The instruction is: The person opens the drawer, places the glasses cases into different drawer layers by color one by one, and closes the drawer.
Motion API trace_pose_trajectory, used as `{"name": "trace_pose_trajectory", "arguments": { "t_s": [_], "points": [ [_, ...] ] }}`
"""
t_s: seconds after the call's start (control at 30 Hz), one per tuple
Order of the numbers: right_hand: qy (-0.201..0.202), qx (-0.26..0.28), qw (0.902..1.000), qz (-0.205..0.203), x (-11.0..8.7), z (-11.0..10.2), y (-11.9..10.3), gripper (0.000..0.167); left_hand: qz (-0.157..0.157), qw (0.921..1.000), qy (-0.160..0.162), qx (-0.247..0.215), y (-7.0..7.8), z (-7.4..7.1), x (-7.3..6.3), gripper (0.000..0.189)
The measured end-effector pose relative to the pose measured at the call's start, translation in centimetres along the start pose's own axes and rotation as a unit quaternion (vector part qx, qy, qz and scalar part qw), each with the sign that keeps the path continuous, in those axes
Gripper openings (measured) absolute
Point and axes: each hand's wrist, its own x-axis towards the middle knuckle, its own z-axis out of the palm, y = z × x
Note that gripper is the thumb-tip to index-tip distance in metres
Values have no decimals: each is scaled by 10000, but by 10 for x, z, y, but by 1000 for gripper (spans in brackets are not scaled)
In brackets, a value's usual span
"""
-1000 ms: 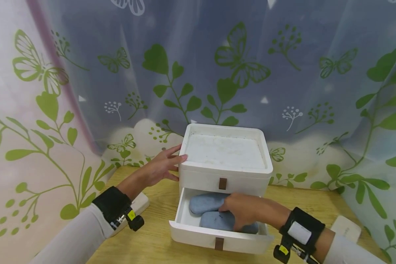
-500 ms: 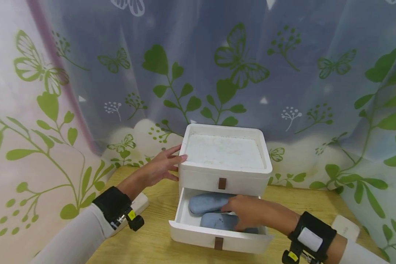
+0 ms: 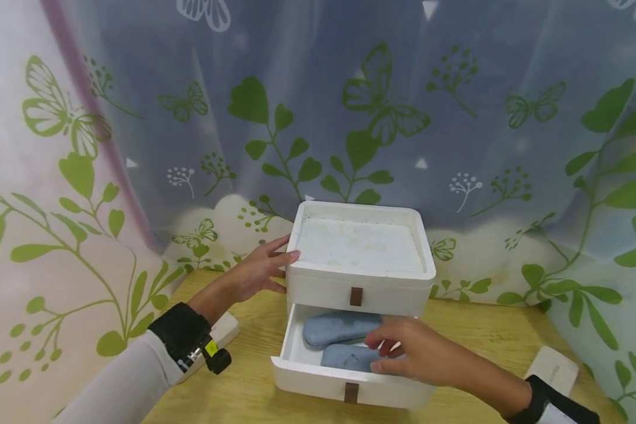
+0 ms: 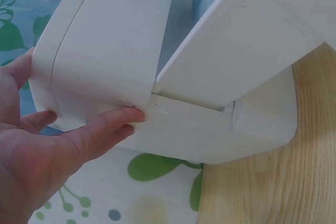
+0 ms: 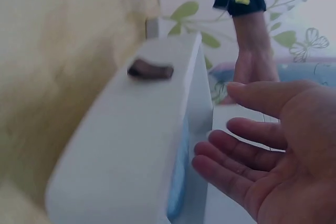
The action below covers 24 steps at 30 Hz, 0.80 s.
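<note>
A small white drawer unit stands on the table, its lower drawer pulled out. Inside lie two blue, oblong, round-ended things, one at the back and one at the front; they look like soft cases, though their exact kind is unclear. My left hand rests against the unit's left side with its fingers spread. Above the drawer's right half, my right hand has loosely bent fingers and nothing in its grasp. It hides the right ends of the blue things. In the right wrist view the palm is bare.
The upper drawer, with a brown pull tab, is closed. Low white boxes lie on the wooden table at left and right. A patterned curtain hangs close behind the unit.
My right hand has come away from the blue things, its fingers loosening, and its forearm has swung to the right and lower. My left hand has stayed on the unit.
</note>
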Motion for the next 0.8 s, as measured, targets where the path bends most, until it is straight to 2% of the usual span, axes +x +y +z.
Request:
{"name": "trace_pose_trajectory", "arguments": {
  "t_s": [0.2,0.33,0.43,0.5,0.6,0.73,0.8],
  "points": [
    [81,1356,9907,104,-15,19,-3,38,-4,10000,-5,-23,2,1,1,72],
    [-280,2168,9753,306,-22,32,-1,34,-3,10000,-15,-1,3,2,2,73],
    [-574,2594,9607,802,-25,41,3,34,-18,10000,-15,17,3,2,2,73],
    [-670,2727,9540,1050,-28,48,5,35,-12,10000,-26,11,2,2,2,73],
    [-701,2573,9568,1159,-31,62,18,35,6,10000,-36,4,1,2,2,73],
    [-956,2230,9638,1108,-26,81,50,35,2,10000,-9,4,0,1,1,73],
    [-1004,2248,9627,1119,-24,86,56,36,4,10000,-3,0,-1,1,1,73]
  ]
}}
